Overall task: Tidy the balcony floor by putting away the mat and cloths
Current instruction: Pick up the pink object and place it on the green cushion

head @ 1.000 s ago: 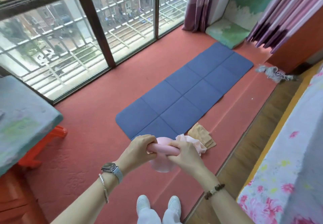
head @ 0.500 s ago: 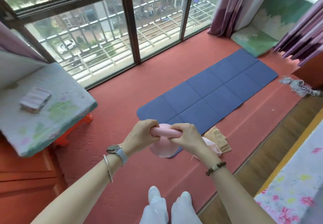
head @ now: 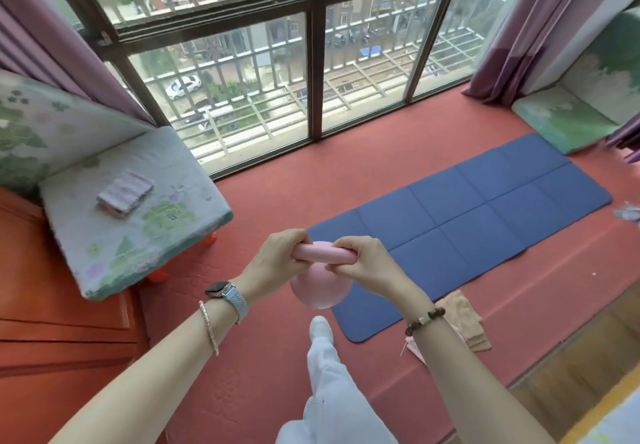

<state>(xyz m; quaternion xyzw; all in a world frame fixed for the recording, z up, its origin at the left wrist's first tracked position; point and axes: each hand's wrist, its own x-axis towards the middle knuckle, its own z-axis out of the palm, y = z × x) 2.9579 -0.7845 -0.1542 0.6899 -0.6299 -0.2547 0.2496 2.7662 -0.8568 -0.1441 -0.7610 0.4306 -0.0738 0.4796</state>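
A pink kettlebell hangs above the red floor, held by its handle. My left hand and my right hand are both closed around that handle. The blue folding mat lies flat on the floor to the right. A tan folded cloth and a pink cloth lie by the mat's near corner, partly hidden by my right forearm. A striped folded cloth rests on the floral cushion at the left.
Floor-to-ceiling windows line the far side. A red cabinet sits under the cushion at left. A green cushion and purple curtains fill the far right corner. My foot in a white shoe is stepping forward.
I have turned left while carrying the kettlebell. The floral cushion with the striped cloth has come fully into view, and one foot has stepped forward.
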